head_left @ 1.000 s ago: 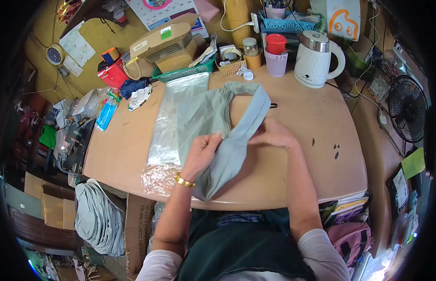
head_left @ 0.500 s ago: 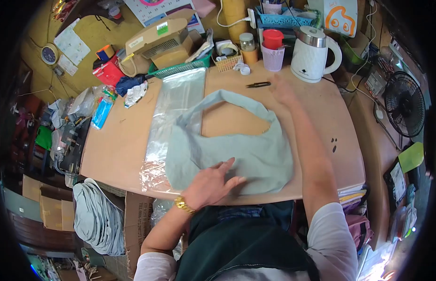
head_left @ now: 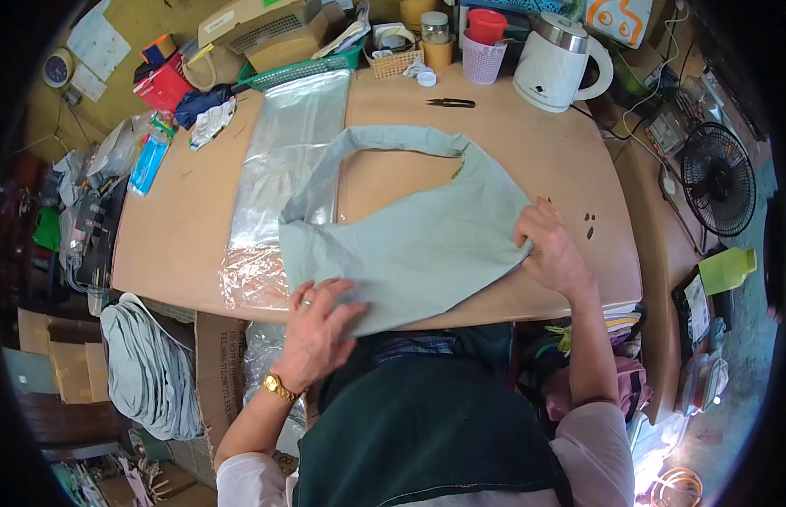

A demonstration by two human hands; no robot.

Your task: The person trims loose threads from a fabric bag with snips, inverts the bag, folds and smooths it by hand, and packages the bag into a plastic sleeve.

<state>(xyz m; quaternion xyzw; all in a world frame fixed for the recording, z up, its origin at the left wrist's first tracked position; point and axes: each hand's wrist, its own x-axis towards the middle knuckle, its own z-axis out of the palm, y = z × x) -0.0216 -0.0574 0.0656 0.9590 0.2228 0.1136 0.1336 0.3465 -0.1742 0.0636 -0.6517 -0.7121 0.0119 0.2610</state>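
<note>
your right hand [head_left: 555, 249] has come back from beside the snips [head_left: 451, 103] and now clasps the bag [head_left: 410, 232] by its right edge; your left hand [head_left: 319, 328], half-open, touches its lower left. the bag lies on the table [head_left: 570, 165], partly over the plastic [head_left: 293, 127].

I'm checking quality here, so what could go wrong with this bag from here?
The bag slightly overhangs the front of the table, so it might slip off. Its strap side overlaps the clear plastic, which could get dragged along. The right hand grips one side; a hard tug might crease it.
</note>
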